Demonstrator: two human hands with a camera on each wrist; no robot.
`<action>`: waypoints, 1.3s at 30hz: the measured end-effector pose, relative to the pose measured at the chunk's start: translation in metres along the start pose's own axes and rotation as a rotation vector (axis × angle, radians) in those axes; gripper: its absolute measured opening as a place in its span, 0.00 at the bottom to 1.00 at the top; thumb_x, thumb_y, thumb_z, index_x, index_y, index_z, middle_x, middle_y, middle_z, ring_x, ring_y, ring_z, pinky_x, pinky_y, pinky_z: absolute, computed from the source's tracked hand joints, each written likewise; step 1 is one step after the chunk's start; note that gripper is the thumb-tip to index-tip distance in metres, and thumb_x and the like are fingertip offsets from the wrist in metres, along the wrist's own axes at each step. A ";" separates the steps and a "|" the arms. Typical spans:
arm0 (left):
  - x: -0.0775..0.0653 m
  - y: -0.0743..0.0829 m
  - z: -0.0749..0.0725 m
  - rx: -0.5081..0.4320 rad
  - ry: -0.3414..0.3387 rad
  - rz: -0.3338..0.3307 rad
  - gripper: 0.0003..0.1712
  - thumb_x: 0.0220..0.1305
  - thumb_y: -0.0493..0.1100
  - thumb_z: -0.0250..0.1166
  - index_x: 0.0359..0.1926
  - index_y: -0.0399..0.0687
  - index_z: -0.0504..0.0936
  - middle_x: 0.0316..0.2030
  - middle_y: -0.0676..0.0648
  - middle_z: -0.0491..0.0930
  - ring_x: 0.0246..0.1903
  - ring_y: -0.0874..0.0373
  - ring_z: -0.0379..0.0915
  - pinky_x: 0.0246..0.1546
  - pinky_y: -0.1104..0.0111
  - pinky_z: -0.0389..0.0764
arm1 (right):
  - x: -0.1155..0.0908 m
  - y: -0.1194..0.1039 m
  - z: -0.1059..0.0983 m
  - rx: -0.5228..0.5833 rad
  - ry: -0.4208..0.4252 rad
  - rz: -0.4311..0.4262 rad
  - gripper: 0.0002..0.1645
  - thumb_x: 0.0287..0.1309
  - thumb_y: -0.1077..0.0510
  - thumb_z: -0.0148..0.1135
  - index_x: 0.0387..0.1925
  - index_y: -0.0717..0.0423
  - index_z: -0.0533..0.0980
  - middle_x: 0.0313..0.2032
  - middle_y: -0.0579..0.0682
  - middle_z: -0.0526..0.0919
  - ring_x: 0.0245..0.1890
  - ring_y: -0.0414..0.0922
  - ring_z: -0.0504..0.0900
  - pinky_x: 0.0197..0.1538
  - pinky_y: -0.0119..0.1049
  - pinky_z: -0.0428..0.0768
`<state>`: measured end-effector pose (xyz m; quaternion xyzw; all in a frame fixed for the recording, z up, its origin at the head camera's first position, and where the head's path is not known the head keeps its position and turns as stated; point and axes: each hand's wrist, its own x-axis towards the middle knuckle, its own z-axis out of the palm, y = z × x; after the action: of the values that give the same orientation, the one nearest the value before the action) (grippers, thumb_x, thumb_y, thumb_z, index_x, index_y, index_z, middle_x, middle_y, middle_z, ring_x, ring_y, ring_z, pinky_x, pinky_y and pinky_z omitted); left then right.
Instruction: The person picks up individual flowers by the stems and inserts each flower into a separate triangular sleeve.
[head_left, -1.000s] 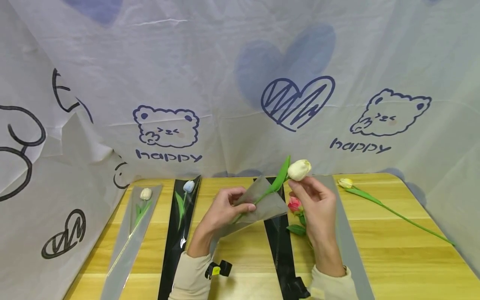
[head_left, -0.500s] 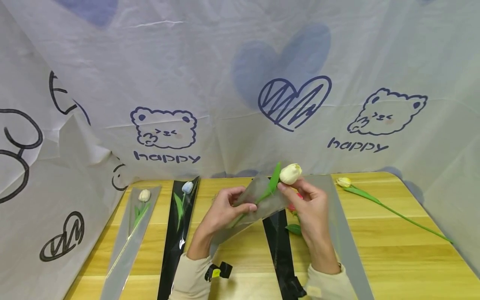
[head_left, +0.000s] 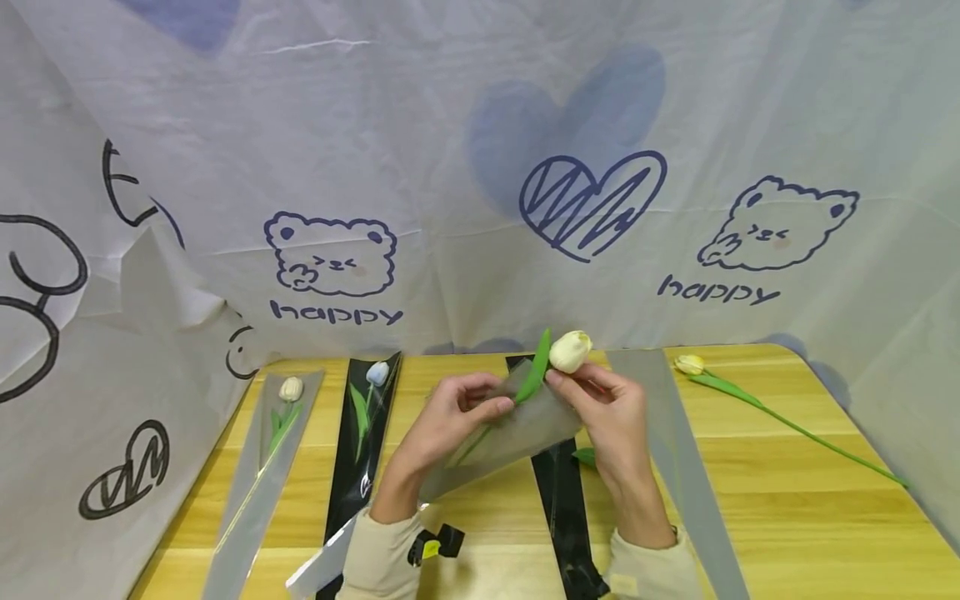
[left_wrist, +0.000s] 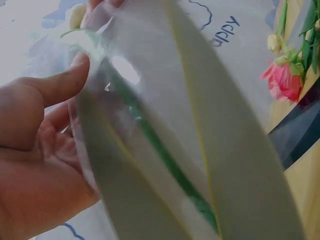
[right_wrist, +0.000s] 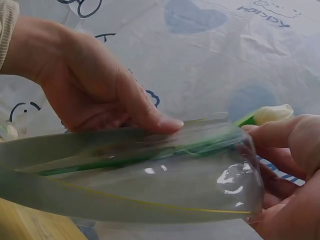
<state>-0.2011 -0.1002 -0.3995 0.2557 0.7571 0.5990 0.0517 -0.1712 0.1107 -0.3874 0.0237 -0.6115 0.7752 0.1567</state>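
Note:
A white tulip (head_left: pixel 571 352) with a green leaf slants out of the mouth of a clear-fronted grey flower sleeve (head_left: pixel 536 425). My left hand (head_left: pixel 442 421) holds the sleeve near its mouth, thumb on the front. Just under the bloom, my right hand (head_left: pixel 618 417) pinches the tulip between thumb and fingers. Through the clear film in the left wrist view, the green stem (left_wrist: pixel 162 152) runs down inside the sleeve. The right wrist view has the right-hand fingers (right_wrist: pixel 280 134) at the sleeve's mouth, close to the bloom.
On the wooden table (head_left: pixel 810 533) lie a white tulip (head_left: pixel 291 388) in a grey sleeve and a blue tulip (head_left: pixel 377 373) in a black sleeve. Another black sleeve (head_left: pixel 558 500), a grey sleeve (head_left: pixel 701 500), a yellow tulip (head_left: pixel 688 364) and a pink flower (left_wrist: pixel 282 82) lie around.
My right hand has moved left and slightly down with the tulip, whose stem has slid deeper into the sleeve. The sleeve's tail end now shows left of my left forearm.

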 end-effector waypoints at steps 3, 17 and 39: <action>-0.001 0.002 -0.003 0.000 -0.019 0.015 0.09 0.75 0.37 0.61 0.43 0.35 0.86 0.32 0.45 0.80 0.31 0.58 0.72 0.34 0.71 0.73 | 0.000 -0.001 0.000 0.047 0.050 0.011 0.07 0.55 0.71 0.74 0.37 0.63 0.88 0.37 0.50 0.88 0.34 0.40 0.86 0.39 0.31 0.83; -0.001 0.009 0.003 -0.086 0.041 0.043 0.13 0.77 0.35 0.57 0.36 0.30 0.81 0.27 0.46 0.70 0.28 0.58 0.65 0.32 0.71 0.69 | -0.002 -0.004 -0.005 0.072 -0.020 0.014 0.10 0.55 0.74 0.73 0.39 0.64 0.88 0.53 0.53 0.85 0.61 0.45 0.78 0.46 0.30 0.81; -0.006 -0.003 -0.013 0.126 -0.108 -0.074 0.06 0.65 0.36 0.72 0.41 0.37 0.88 0.32 0.48 0.83 0.31 0.59 0.73 0.32 0.69 0.75 | 0.001 -0.008 -0.012 -0.005 0.003 0.057 0.05 0.61 0.69 0.70 0.38 0.63 0.88 0.38 0.48 0.89 0.38 0.41 0.84 0.32 0.31 0.80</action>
<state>-0.2015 -0.1145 -0.4003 0.2623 0.7982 0.5333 0.0984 -0.1684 0.1235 -0.3827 0.0047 -0.6134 0.7780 0.1358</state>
